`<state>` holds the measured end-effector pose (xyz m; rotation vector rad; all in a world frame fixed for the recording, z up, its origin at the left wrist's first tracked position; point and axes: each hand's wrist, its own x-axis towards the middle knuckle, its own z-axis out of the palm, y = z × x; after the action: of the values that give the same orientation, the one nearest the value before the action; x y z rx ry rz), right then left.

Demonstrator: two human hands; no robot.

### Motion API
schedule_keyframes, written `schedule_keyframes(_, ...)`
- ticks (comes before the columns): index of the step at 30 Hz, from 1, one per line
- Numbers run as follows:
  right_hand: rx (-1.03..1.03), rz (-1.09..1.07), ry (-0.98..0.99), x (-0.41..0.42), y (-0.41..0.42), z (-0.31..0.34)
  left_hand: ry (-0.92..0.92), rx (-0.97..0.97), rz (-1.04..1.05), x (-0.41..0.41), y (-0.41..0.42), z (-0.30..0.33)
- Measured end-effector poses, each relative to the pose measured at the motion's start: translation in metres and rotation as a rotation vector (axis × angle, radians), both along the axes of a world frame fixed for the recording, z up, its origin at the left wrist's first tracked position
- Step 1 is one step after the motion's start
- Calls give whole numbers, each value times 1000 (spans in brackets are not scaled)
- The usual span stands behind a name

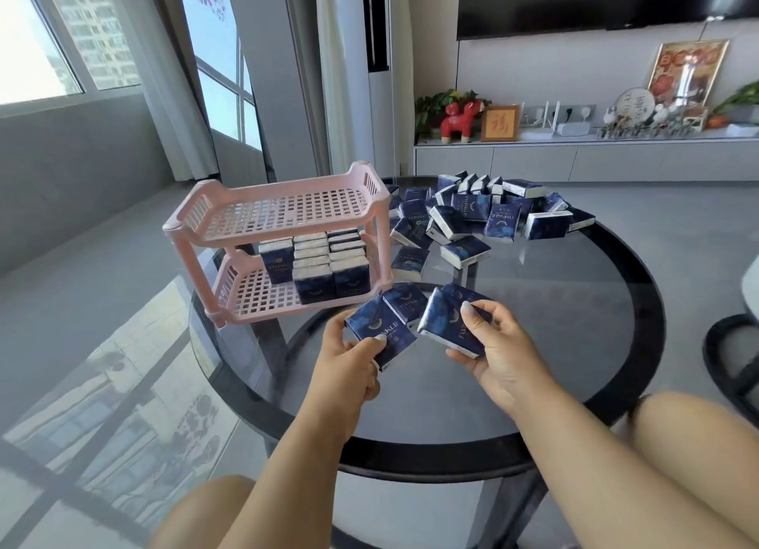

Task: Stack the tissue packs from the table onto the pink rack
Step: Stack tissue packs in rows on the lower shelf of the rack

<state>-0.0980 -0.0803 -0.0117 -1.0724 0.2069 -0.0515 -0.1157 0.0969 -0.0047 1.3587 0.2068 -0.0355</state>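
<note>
Risk: pink rack (283, 215) lower shelf already part-filled right side; shove packs in crooked, you topple standing rows.
Loose tissue-pack pile (484, 215) lies far right on glass table (575, 302).
Your left hand (349, 367) grips two navy packs (382, 326), fanned, could slip.
Your right hand (499, 351) pinches one pack (451, 322), thumb on top, both hovering near rack front.

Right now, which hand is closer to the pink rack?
Left. The left hand, holding tissue packs, is just below the rack's front edge. The right hand, holding a pack, is farther off to the rack's right.
</note>
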Motion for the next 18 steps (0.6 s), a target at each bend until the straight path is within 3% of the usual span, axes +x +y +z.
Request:
schedule_keyframes(4, 126, -13, -55, -1, -3, -5, -22, 12, 15, 0, -2, -1)
schedule_keyframes(8, 71, -18, -112, -1, -1, -9, -64, 100, -33, -2, -3, -3)
schedule_keyframes(18, -749, 24, -269, -6, 13, -21, -127, 220, -170, -7, -3, -1)
